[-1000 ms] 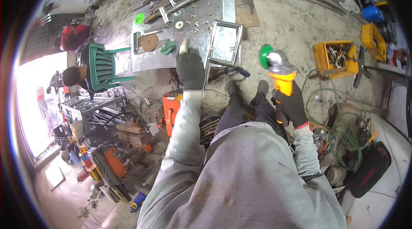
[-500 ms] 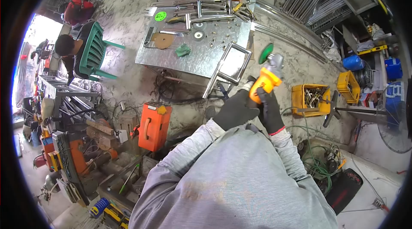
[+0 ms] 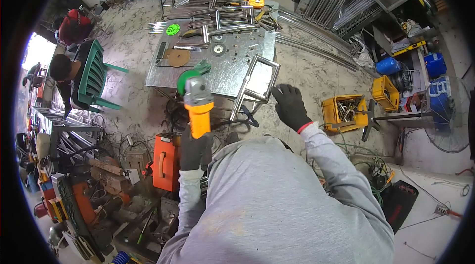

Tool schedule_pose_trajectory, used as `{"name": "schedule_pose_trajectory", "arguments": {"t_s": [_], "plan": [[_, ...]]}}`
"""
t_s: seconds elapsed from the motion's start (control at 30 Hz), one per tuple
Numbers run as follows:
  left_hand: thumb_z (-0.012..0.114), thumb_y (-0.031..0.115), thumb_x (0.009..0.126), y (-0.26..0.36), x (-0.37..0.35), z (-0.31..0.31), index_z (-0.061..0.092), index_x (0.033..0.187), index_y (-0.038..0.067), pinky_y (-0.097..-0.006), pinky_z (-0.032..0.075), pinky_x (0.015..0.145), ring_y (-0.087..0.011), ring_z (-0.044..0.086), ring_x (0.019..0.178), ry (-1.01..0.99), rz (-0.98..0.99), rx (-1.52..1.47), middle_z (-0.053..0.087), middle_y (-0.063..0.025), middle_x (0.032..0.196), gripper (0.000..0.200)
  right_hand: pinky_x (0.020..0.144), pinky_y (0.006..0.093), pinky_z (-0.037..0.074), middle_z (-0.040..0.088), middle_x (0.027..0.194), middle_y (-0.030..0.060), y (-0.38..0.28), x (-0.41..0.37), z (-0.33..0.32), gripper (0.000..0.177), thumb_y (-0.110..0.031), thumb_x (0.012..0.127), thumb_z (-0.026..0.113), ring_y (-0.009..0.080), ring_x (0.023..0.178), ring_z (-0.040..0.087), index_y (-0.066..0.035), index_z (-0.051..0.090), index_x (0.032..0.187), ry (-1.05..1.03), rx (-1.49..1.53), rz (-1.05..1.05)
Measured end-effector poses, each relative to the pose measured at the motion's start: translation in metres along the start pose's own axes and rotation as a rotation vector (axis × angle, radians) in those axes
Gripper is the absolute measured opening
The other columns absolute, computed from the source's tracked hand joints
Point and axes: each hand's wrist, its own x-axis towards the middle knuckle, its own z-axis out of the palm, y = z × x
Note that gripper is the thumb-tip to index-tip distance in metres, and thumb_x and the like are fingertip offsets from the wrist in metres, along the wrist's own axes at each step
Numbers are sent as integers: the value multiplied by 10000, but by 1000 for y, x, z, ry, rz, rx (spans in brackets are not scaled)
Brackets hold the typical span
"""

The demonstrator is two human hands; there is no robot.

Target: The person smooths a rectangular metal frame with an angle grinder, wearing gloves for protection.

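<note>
My gloved left hand (image 3: pixel 195 152) is wrapped around the yellow body of an angle grinder (image 3: pixel 200 119), held upright in front of the table edge. The grinder's green disc (image 3: pixel 187 81) overlaps the near edge of the metal-topped table (image 3: pixel 161 77) in this view. My gloved right hand (image 3: pixel 292 108) reaches forward with fingers apart, holding nothing. Its fingertips are close to the right side of a welded rectangular tube frame (image 3: pixel 273 80), which lies over the table's near right corner. Behind the grinder disc is a crumpled green piece (image 3: pixel 203 67), partly hidden.
Metal tubes (image 3: pixel 227 11), a yellow tape measure (image 3: pixel 256 1) and a brown disc (image 3: pixel 178 58) lie on the table. An orange case (image 3: pixel 166 162) stands left, a yellow crate (image 3: pixel 344 113) of metal parts right. A person (image 3: pixel 64 68) sits on a green chair (image 3: pixel 92 73).
The grinder has moved left, now in my left hand alone. My right hand has let go of it and reached forward toward the tube frame. The view has shifted slightly.
</note>
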Motion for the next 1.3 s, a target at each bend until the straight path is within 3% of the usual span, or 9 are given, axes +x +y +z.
{"name": "schedule_pose_trajectory", "arguments": {"t_s": [0.27, 0.47, 0.53, 0.57, 0.67, 0.9, 1.13, 1.17, 1.3], "plan": [[722, 89, 974, -17, -56, -39, 641, 1275, 26, -314, 592, 731, -163, 713, 802, 180, -37, -334, 718, -66, 989, 319, 1187, 575, 432, 657, 1403, 100, 52, 56, 40, 405, -126, 930, 667, 352, 1360, 584, -172, 710, 1330, 159, -325, -310], [681, 85, 1001, -32, -76, -46, 610, 1315, 10, -315, 587, 774, -165, 705, 862, 307, 27, -384, 701, -76, 1041, 330, 1079, 479, 496, 717, 1116, 58, 42, 98, -15, 180, -268, 908, 775, 309, 1170, 664, -198, 754, 1072, -26, -212, -625], [673, 85, 1008, -26, -83, -41, 608, 1319, 10, -316, 590, 775, -165, 702, 859, 332, 26, -433, 696, -74, 1041, 326, 987, 471, 525, 717, 992, 83, 25, 117, -45, 159, -273, 937, 777, 329, 1039, 687, -176, 750, 1060, -251, -61, -497], [666, 85, 1015, -23, -86, -39, 606, 1323, 10, -318, 592, 776, -166, 700, 857, 342, 27, -477, 692, -72, 1041, 323, 896, 495, 553, 710, 917, 101, 22, 122, -43, 144, -269, 973, 758, 357, 934, 708, -144, 742, 1042, -108, 160, -464], [657, 97, 1026, -37, -87, -43, 603, 1331, 11, -318, 594, 770, -165, 702, 859, 343, 28, -553, 681, -64, 1038, 322, 845, 482, 577, 785, 1013, 119, 12, 138, -61, 292, -386, 1026, 719, 359, 946, 757, -129, 773, 1153, -391, 226, 1], [656, 139, 1046, -50, -91, -43, 605, 1327, 32, -293, 552, 776, -132, 665, 873, 362, 18, -453, 664, -39, 1035, 305, 461, 292, 394, 611, 757, 3, 62, 126, -22, 325, -430, 1034, 734, 104, 543, 513, -112, 717, 967, -372, 1046, 628], [651, 148, 1050, -64, -87, -45, 609, 1317, 38, -285, 534, 771, -121, 646, 867, 291, -90, -429, 655, -26, 1026, 293, 469, 307, 388, 601, 781, 3, 79, 102, 6, 302, -362, 1034, 751, 110, 564, 503, -96, 657, 927, -270, 1285, 759], [651, 150, 1050, -64, -88, -46, 609, 1316, 38, -284, 532, 770, -120, 644, 866, 289, -101, -428, 654, -24, 1025, 291, 499, 282, 369, 559, 855, -20, 81, 100, 10, 297, -341, 1080, 661, 80, 616, 485, -90, 728, 1223, -299, 1290, 762], [649, 154, 1052, -60, -86, -44, 611, 1312, 41, -280, 524, 768, -115, 636, 864, 289, -119, -425, 650, -19, 1021, 286, 500, 274, 363, 556, 862, -27, 79, 93, 24, 289, -306, 1073, 649, 75, 612, 479, -90, 727, 1249, -248, 1369, 765]]}}
